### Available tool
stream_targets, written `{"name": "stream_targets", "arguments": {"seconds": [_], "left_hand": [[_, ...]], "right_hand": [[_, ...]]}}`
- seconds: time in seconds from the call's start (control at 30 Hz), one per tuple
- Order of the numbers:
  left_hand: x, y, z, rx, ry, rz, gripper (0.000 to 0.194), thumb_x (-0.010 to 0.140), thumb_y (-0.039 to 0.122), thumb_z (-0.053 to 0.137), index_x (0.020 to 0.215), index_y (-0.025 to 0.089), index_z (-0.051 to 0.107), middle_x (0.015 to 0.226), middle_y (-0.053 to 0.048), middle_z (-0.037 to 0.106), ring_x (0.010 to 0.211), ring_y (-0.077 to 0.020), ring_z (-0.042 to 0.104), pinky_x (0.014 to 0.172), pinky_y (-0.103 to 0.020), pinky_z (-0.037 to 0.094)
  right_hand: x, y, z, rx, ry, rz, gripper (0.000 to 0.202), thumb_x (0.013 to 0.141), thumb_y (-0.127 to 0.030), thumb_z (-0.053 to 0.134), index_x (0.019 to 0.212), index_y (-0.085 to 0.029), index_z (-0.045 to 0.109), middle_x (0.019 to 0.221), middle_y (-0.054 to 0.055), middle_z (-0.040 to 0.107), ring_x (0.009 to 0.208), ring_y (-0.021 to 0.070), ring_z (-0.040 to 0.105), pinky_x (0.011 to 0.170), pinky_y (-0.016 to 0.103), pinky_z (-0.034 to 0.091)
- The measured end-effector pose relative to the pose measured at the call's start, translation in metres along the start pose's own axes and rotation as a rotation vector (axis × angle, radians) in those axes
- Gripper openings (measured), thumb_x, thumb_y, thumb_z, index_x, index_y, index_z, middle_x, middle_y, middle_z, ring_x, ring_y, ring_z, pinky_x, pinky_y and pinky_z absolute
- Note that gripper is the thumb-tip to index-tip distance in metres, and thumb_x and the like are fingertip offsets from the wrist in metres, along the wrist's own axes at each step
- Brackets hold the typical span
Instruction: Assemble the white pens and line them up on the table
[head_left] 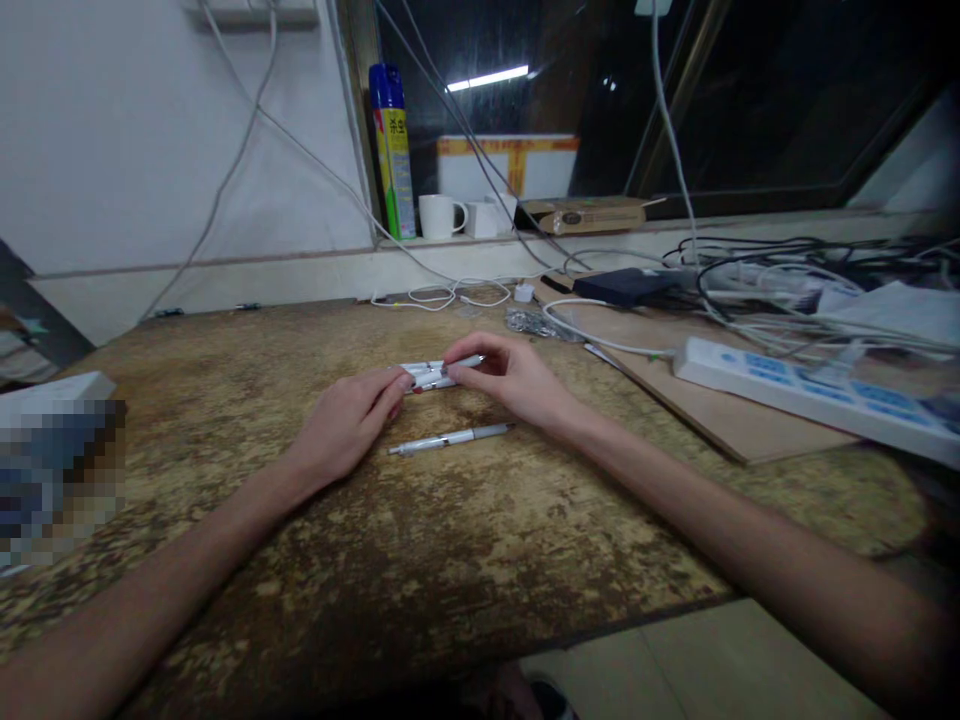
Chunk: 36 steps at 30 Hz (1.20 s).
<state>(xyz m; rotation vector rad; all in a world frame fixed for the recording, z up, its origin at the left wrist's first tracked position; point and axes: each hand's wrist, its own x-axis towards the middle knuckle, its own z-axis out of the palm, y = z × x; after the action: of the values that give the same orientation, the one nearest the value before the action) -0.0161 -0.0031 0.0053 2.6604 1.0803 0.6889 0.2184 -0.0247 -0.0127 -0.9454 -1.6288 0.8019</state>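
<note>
My left hand (346, 418) and my right hand (511, 378) meet over several white pens near the middle of the wooden table. Between them they hold a white pen (430, 379), its left end at my left fingertips and its right part pinched by my right thumb and fingers. Other white pens (417, 367) lie just behind and beneath it, partly covered by my fingers. Closer to me, a separate white pen (450, 439) lies flat on the table, touched by neither hand.
A white power strip (810, 395) and a brown board (720, 415) occupy the right side, with tangled cables behind. Crumpled clear plastic (531, 322) lies beyond my right hand. On the sill stand a spray can (394, 160) and a white mug (437, 217).
</note>
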Motion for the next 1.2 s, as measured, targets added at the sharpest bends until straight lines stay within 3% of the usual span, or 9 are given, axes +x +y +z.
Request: {"name": "stream_targets", "arguments": {"seconds": [0.2, 0.27, 0.4, 0.7, 1.2], "left_hand": [[-0.001, -0.003, 0.001, -0.02, 0.041, 0.021, 0.043, 0.107, 0.04, 0.035, 0.084, 0.019, 0.064, 0.079, -0.002, 0.068, 0.074, -0.0199, 0.062, 0.071, -0.03, 0.042], [0.0, -0.002, 0.002, -0.076, 0.074, 0.045, 0.037, 0.106, 0.038, 0.038, 0.099, 0.02, 0.07, 0.096, -0.003, 0.074, 0.089, -0.0213, 0.066, 0.082, -0.031, 0.046], [0.001, 0.001, 0.002, -0.151, 0.144, 0.095, 0.032, 0.104, 0.034, 0.048, 0.127, 0.023, 0.067, 0.123, -0.004, 0.072, 0.109, -0.0215, 0.065, 0.096, -0.032, 0.046], [0.002, -0.001, 0.001, -0.156, 0.18, 0.083, 0.028, 0.101, 0.031, 0.054, 0.123, 0.023, 0.069, 0.119, -0.003, 0.072, 0.107, -0.0207, 0.065, 0.094, -0.032, 0.048], [0.001, -0.01, 0.004, -0.245, 0.238, -0.023, 0.026, 0.1, 0.031, 0.055, 0.12, 0.024, 0.07, 0.122, -0.004, 0.072, 0.109, -0.0221, 0.066, 0.09, -0.034, 0.051]], "right_hand": [[-0.003, 0.0, -0.001, 0.167, 0.037, 0.078, 0.021, 0.075, -0.029, 0.08, 0.091, -0.022, 0.07, 0.097, 0.001, 0.071, 0.09, 0.0186, 0.067, 0.09, 0.038, 0.053], [-0.004, -0.001, -0.001, 0.199, 0.048, 0.089, 0.02, 0.074, -0.027, 0.081, 0.091, -0.022, 0.07, 0.097, 0.001, 0.072, 0.091, 0.0186, 0.067, 0.091, 0.038, 0.052], [-0.004, -0.003, -0.002, 0.215, 0.062, 0.084, 0.017, 0.078, -0.027, 0.078, 0.092, -0.023, 0.071, 0.104, 0.003, 0.073, 0.096, 0.0194, 0.067, 0.093, 0.038, 0.051], [-0.002, 0.0, -0.009, 0.123, 0.161, 0.16, 0.021, 0.079, -0.033, 0.076, 0.096, -0.021, 0.072, 0.096, 0.003, 0.074, 0.088, 0.019, 0.066, 0.086, 0.036, 0.05], [-0.001, 0.012, -0.026, 0.292, 0.295, 0.258, 0.022, 0.074, -0.03, 0.079, 0.094, -0.021, 0.073, 0.097, 0.004, 0.073, 0.093, 0.0184, 0.068, 0.101, 0.037, 0.05]]}}
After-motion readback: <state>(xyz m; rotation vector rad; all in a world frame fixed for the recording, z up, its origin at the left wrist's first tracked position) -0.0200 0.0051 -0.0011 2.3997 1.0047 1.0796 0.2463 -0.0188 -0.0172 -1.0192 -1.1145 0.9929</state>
